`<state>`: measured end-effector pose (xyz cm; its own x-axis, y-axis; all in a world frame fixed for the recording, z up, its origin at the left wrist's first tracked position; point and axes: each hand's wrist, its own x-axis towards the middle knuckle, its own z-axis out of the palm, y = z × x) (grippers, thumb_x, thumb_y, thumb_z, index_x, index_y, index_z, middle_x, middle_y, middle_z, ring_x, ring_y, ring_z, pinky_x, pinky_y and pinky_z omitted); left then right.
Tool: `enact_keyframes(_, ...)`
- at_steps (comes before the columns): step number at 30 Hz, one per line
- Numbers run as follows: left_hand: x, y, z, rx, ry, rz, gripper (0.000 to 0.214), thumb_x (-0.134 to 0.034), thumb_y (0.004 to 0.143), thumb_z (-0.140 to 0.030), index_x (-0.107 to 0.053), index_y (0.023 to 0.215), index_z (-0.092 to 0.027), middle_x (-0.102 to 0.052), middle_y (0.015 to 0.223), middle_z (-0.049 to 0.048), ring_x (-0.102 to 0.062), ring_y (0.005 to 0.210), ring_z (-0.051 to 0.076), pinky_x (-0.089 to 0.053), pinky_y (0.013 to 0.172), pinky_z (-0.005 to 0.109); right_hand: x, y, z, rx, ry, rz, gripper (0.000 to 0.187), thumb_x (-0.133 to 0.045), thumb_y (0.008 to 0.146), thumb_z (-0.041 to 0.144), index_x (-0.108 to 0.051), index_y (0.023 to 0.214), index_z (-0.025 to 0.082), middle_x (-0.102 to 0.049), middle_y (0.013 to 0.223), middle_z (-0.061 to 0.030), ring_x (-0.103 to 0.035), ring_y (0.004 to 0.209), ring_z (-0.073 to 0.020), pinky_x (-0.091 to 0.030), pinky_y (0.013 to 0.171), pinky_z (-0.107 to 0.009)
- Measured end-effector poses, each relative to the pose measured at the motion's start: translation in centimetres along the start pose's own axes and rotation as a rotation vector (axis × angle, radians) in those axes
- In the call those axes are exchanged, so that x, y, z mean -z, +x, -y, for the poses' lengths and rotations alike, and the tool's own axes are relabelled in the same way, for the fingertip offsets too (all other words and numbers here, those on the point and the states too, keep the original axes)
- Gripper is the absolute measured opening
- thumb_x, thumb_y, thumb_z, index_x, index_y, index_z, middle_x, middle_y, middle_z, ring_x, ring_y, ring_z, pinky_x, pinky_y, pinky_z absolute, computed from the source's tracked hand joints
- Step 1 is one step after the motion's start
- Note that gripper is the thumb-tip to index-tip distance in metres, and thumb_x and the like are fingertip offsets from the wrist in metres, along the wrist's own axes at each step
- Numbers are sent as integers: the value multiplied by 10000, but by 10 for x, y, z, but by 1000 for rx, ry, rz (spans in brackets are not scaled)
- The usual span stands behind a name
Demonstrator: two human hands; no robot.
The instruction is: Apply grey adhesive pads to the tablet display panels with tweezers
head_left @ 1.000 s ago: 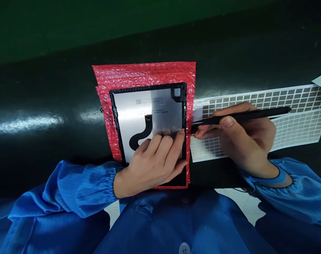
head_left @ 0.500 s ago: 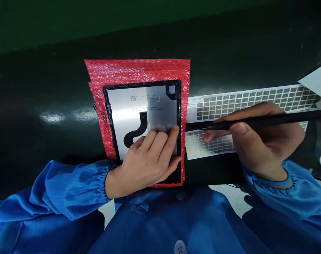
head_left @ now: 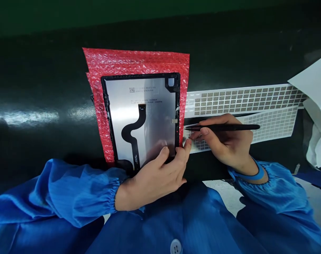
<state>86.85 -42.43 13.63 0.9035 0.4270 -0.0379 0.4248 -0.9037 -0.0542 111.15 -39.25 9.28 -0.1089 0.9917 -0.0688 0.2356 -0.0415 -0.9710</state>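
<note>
**A:** Tweezers (head_left: 223, 127): who's holding them?

**B:** The right hand (head_left: 226, 141) is gripping them between thumb and fingers, tips hovering over a white sheet of grey pads (head_left: 271, 123). Whether they're pinching a pad, I can't tell.

**A:** And the left hand (head_left: 155, 180)?

**B:** It's resting open on the lower edge of a silver display panel (head_left: 155, 123), which is lying on red bubble wrap (head_left: 136, 61).

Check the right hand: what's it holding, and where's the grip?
The right hand holds black tweezers by the shaft, nearer the tips than the far end.
</note>
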Motion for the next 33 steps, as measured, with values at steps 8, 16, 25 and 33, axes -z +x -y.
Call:
enact_keyframes(8,-6,-1,0,-21,98,-16,517,-510,1173,-387,-733,1515,-70,-687,1563,227,-601,1367,313,-566,957,377,-1,1,3,41,-56,11,169,-829,1030,268,-818,1189,325,-853,893,-7,-868,771,-228,-735,630,-349)
enact_keyframes(16,-9,-2,-2,-28,106,-21,500,-565,1126,-337,-730,1508,-60,-692,1554,237,-594,1377,312,-575,940,371,-1,0,3,-48,-9,20,144,-830,1037,342,-818,1181,346,-845,901,-18,-863,775,-249,-711,589,-393)
enact_keyframes(25,-11,-1,-4,-21,102,-35,498,-540,1136,-344,-730,1497,-58,-692,1545,253,-602,1351,298,-581,929,376,1,2,8,-102,25,38,119,-820,1049,344,-810,1165,325,-848,895,-25,-858,775,-239,-702,608,-391)
enact_keyframes(33,-8,0,0,-40,93,-25,496,-541,1136,-332,-732,1492,-44,-702,1534,242,-615,1336,289,-595,918,358,1,4,7,-124,45,58,110,-823,1044,351,-815,1152,334,-840,892,-25,-857,771,-244,-714,619,-411)
